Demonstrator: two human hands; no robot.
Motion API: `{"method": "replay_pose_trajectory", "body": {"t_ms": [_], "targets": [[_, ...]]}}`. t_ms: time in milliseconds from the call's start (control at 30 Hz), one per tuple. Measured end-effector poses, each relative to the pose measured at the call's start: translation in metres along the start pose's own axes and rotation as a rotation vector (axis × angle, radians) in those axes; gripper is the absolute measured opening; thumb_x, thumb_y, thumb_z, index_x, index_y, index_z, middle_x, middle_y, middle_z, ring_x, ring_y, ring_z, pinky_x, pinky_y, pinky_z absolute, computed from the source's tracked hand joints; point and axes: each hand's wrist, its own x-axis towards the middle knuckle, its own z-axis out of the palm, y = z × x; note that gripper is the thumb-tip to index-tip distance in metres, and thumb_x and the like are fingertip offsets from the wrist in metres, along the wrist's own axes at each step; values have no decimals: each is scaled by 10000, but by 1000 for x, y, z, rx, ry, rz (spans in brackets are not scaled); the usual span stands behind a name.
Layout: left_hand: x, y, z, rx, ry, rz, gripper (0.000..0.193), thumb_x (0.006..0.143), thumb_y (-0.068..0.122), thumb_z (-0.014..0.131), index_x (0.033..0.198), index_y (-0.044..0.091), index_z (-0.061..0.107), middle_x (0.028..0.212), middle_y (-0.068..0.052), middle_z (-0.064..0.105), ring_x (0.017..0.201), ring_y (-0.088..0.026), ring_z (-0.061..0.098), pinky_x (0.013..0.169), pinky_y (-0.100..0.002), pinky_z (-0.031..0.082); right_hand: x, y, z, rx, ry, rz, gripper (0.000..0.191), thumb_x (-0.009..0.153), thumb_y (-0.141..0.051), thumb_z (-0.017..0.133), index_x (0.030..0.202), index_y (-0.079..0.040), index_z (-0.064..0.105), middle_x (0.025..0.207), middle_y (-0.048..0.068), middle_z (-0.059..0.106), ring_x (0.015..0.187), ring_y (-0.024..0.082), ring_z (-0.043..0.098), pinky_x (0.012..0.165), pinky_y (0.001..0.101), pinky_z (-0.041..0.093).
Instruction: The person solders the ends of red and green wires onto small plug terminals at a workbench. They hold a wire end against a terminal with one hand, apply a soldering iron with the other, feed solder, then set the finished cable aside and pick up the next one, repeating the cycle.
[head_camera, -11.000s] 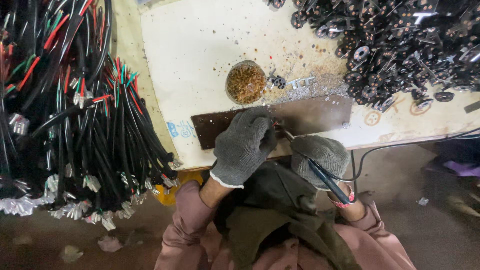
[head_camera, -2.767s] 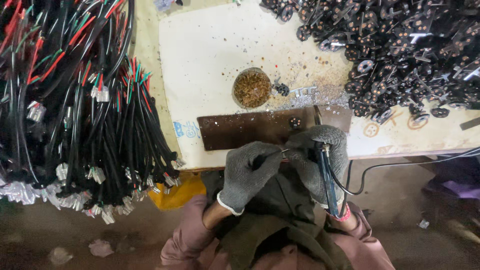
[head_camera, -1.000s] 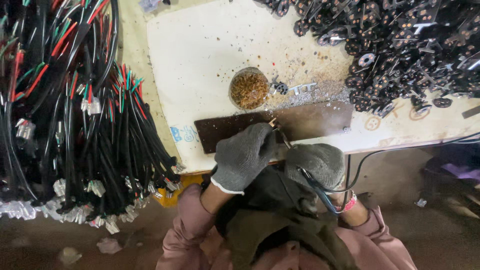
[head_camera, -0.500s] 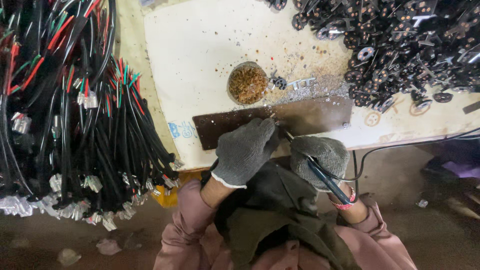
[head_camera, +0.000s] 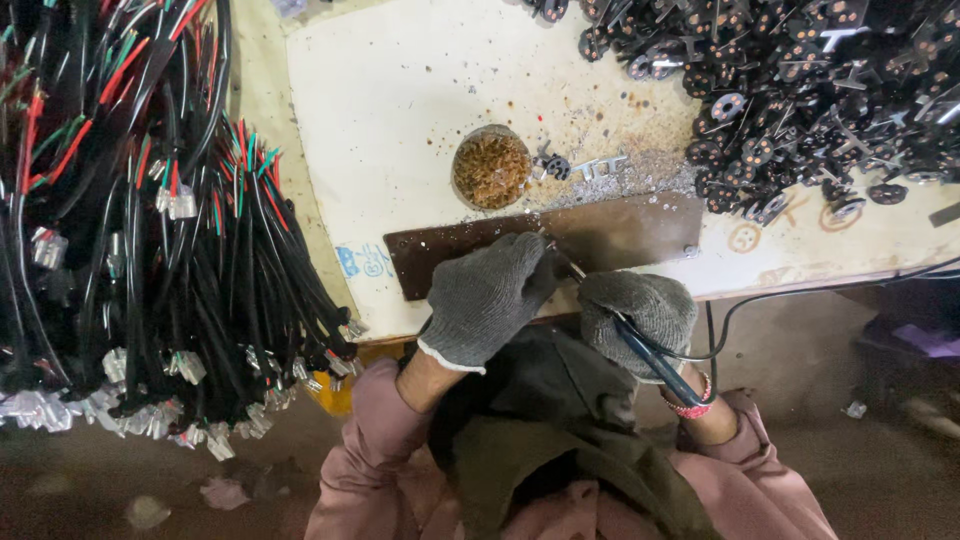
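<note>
- The left hand (head_camera: 488, 298), in a grey knit glove, lies knuckles-up on the near edge of the brown plate (head_camera: 620, 232), fingers curled over something too small to make out.
- The right hand (head_camera: 640, 308), gloved the same, is closed round the blue handle of a soldering iron (head_camera: 640, 345); the thin tip reaches to the left fingertips.
- The plate lies flat on the white board (head_camera: 400, 90), along its near edge.
- A round tin (head_camera: 491, 169) of brassy wool stands just beyond the plate.
- One small black part (head_camera: 553, 165) lies just right of the tin.
- A heap of black parts (head_camera: 800, 90) fills the far right of the board.
- Bundles of black, red and green wires (head_camera: 150, 220) hang to the left.
- A black cord (head_camera: 800, 295) runs from the iron off to the right.
</note>
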Motion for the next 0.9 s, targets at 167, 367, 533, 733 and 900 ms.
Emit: {"method": "replay_pose_trajectory", "body": {"t_ms": [167, 367, 533, 733, 900], "targets": [[2, -1, 1, 20, 15, -19, 126, 947, 239, 732, 916, 147, 651, 803, -75, 660, 664, -297, 685, 554, -431, 524, -1, 4, 0, 13, -12, 4, 137, 869, -209, 713, 978, -137, 753, 897, 64, 740, 783, 275, 719, 707, 367, 560], [7, -1, 0, 48, -22, -42, 95, 943, 196, 715, 906, 164, 634, 817, -56, 662, 696, -289, 690, 570, -434, 524, -5, 16, 7, 80, -35, 7, 123, 875, -206, 712, 969, -139, 756, 891, 64, 741, 776, 273, 720, 701, 363, 560], [7, 0, -3, -1, -15, -5, 150, 886, 227, 733, 980, 136, 660, 833, -72, 670, 665, -298, 678, 545, -438, 515, -12, 16, 9, 139, -68, 198, 92, 918, -212, 685, 940, -160, 757, 853, 36, 737, 729, 243, 717, 663, 347, 548], [3, -2, -2, 10, 0, 17, 133, 924, 227, 736, 975, 137, 652, 853, -75, 673, 700, -294, 687, 574, -432, 522, -5, 12, 8, -9, -31, 48, 85, 878, -218, 713, 926, -170, 764, 842, 41, 736, 723, 264, 711, 658, 370, 547], [2, -3, -1, -41, 29, 19, 198, 877, 229, 730, 1029, 122, 661, 880, -84, 684, 718, -302, 691, 585, -429, 530, -1, 6, 8, -48, -23, 51, 89, 845, -222, 738, 915, -178, 770, 833, 46, 735, 719, 281, 706, 654, 389, 546]]}}
